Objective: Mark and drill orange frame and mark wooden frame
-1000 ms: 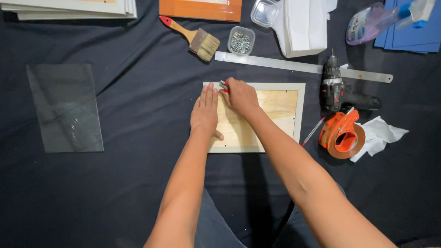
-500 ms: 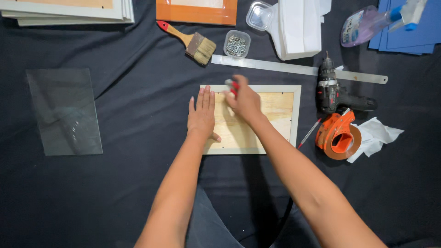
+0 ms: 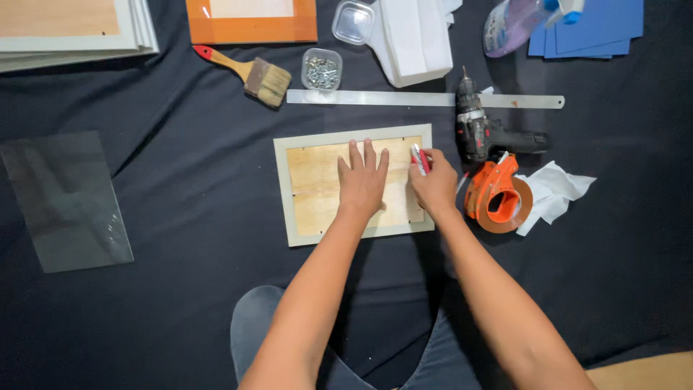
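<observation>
A pale picture frame (image 3: pixel 289 189) lies face down on the black cloth, its plywood back (image 3: pixel 314 189) showing. My left hand (image 3: pixel 362 182) presses flat on the plywood, fingers spread and pointing away from me. At the frame's right edge my right hand (image 3: pixel 435 188) grips a small red and silver tool (image 3: pixel 419 159), its tip pointing up and away.
Right of the frame lie a cordless drill (image 3: pixel 480 133), an orange tape dispenser (image 3: pixel 497 195) and a white tissue (image 3: pixel 552 188). Behind it: a steel ruler (image 3: pixel 390 98), a tub of screws (image 3: pixel 322 70), a paintbrush (image 3: pixel 249 72). A glass pane (image 3: pixel 61 202) lies at left.
My right hand has moved with the red tool from the frame's top left corner to its right edge. My left hand slid rightward on the plywood.
</observation>
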